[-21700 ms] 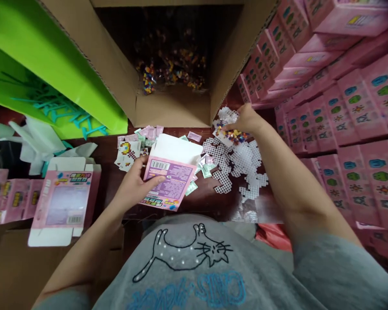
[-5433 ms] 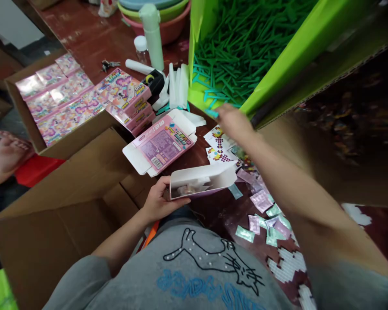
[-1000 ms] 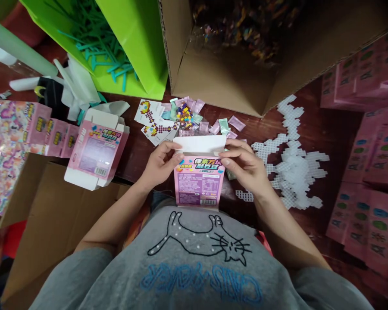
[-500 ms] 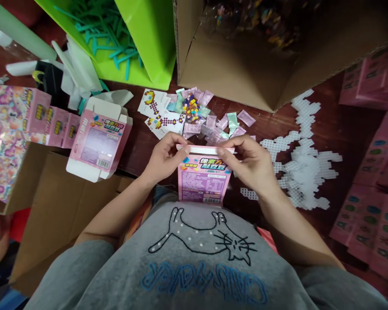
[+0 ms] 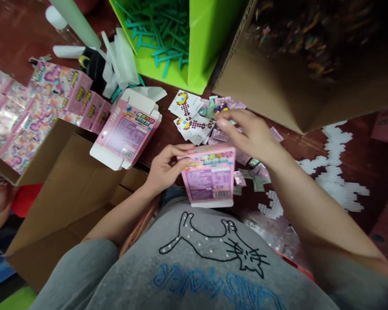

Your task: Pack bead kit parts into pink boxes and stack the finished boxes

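A pink printed box [image 5: 208, 176] is held upright in front of my shirt, its top end folded closed and a white flap sticking out at the bottom. My left hand [image 5: 166, 168] grips its upper left corner, thumb on the printed face. Beyond the box, my right hand [image 5: 248, 133] reaches over small packets, thumb and forefinger pinched together at a clear bag of coloured beads [image 5: 224, 106]. Most of that bag is hidden under the fingers. Beside it lie pattern cards [image 5: 189, 110] and pink and green sachets [image 5: 258, 183].
Another pink box [image 5: 126, 129] with open flaps lies left. A green bin [image 5: 200, 56] holds teal plastic tools [image 5: 161, 34]. A large carton [image 5: 261, 94] stands at back right. White pegboard pieces [image 5: 336, 185] lie right. Packed boxes [image 5: 61, 86] fill the left.
The box's top flap has been folded shut. My right hand has let go of the box and moved forward to the bag of beads, while my left hand keeps hold. The view has shifted left.
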Available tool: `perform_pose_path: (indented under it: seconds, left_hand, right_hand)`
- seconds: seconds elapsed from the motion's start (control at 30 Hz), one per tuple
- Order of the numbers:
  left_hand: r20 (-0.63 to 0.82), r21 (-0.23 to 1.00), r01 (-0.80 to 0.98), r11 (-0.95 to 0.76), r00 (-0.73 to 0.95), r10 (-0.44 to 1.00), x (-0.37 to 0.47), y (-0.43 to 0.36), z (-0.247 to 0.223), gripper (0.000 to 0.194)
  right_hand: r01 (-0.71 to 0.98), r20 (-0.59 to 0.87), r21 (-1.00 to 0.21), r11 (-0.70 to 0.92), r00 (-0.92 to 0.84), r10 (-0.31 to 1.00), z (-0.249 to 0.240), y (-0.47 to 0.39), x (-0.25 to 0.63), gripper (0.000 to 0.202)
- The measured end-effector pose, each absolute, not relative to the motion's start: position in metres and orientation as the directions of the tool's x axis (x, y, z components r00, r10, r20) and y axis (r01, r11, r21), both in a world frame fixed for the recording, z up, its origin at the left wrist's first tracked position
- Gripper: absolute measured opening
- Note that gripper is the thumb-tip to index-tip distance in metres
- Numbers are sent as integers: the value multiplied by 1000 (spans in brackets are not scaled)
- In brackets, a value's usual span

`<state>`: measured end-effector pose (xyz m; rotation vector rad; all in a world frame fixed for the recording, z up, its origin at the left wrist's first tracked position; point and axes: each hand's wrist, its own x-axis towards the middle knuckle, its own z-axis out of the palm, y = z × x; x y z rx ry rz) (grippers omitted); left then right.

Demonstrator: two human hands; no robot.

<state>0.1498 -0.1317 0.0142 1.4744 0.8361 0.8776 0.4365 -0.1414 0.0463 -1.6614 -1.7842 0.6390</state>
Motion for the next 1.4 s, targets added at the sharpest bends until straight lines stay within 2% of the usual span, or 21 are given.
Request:
perform_pose_path:
  seconds: [0.07, 0.13, 0.23, 0.3, 0.37, 0.47, 0.53, 0.6, 0.67, 0.73, 0.8, 0.87, 0.97, 1.03, 1.1, 1.17, 1.2, 1.27, 1.33, 1.4]
  left_hand:
    - [51, 996, 53, -65, 229, 972, 130, -131, 7, 34]
    - [9, 996, 83, -14, 62, 998, 114, -133, -4, 41]
    - [-86, 994, 67, 88, -25, 996, 99, -142, -21, 49]
    - [-154, 987, 43, 156, -52, 987, 98, -150, -30, 51]
    - [-215, 976, 27, 218, -69, 974, 100, -155, -35, 51]
    - [-245, 968, 35, 248, -71, 967, 101, -159, -39, 50]
    - [-175, 976, 125, 179, -45, 984, 97, -158, -41, 45]
    - [-8, 953, 304, 0, 25, 1000, 91, -155, -40, 37]
    - [180, 852, 476, -219, 127, 975, 87, -145, -35, 28]
    - [317, 755, 534, -381, 212, 925, 93, -126, -27, 28]
    - [366, 757, 477, -447, 257, 894, 111, -101, -16, 46]
    - [324, 827, 370, -423, 301, 897, 138, -74, -3, 59]
    - [135, 908, 309, -282, 422, 897, 182, -44, 15, 35]
    - [50, 909, 339, -244, 491, 869, 205, -33, 23, 38]
    - [49, 869, 396, -297, 528, 848, 218, -26, 24, 49]
    - [93, 781, 474, -407, 555, 826, 223, -18, 19, 58]
    - [121, 725, 509, -464, 569, 813, 224, -14, 14, 60]
    - [169, 628, 547, -553, 598, 784, 223, -6, 4, 59]
    - [215, 584, 543, -604, 614, 759, 220, 1, -4, 49]
    - [268, 578, 519, -630, 609, 747, 216, 6, -6, 42]
  right_hand:
    - [809, 24, -588, -25, 49, 999, 36, -79, 409, 68]
    - [887, -78, -452, -97, 69, 995, 26, -22, 379, 75]
    - [941, -262, -286, -183, 107, 959, 21, 35, 345, 85]
    - [948, -316, -228, -224, 145, 938, 24, 49, 337, 92]
    - [949, -304, -222, -222, 149, 941, 29, 47, 342, 80]
    - [938, -251, -307, -162, 84, 964, 38, 22, 368, 34]
    - [897, -235, -419, -138, 40, 971, 41, 0, 391, 19]
    - [852, -250, -502, -151, 25, 968, 40, -23, 412, 18]
    - [847, -243, -507, -162, 39, 969, 34, -44, 427, 18]
    - [848, -124, -525, -71, 6, 992, 28, -61, 434, 19]
    - [791, 63, -600, 118, -100, 993, 24, -76, 437, 18]
    - [668, 207, -685, 291, -205, 957, 25, -89, 438, 19]
    - [543, 286, -757, 363, -224, 932, 30, -106, 443, 27]
    - [535, 291, -772, 343, -181, 939, 30, -112, 451, 34]
    - [551, 270, -775, 308, -150, 951, 28, -108, 467, 38]
    - [639, 237, -735, 227, -71, 969, 23, -91, 496, 38]
    - [710, 219, -690, 141, 19, 975, 21, -77, 514, 37]
    - [824, 181, -550, -137, 278, 943, 18, -44, 556, 38]
    - [812, 117, -433, -391, 481, 869, 14, -10, 596, 38]
    - [772, 75, -409, -487, 560, 825, 9, 13, 623, 33]
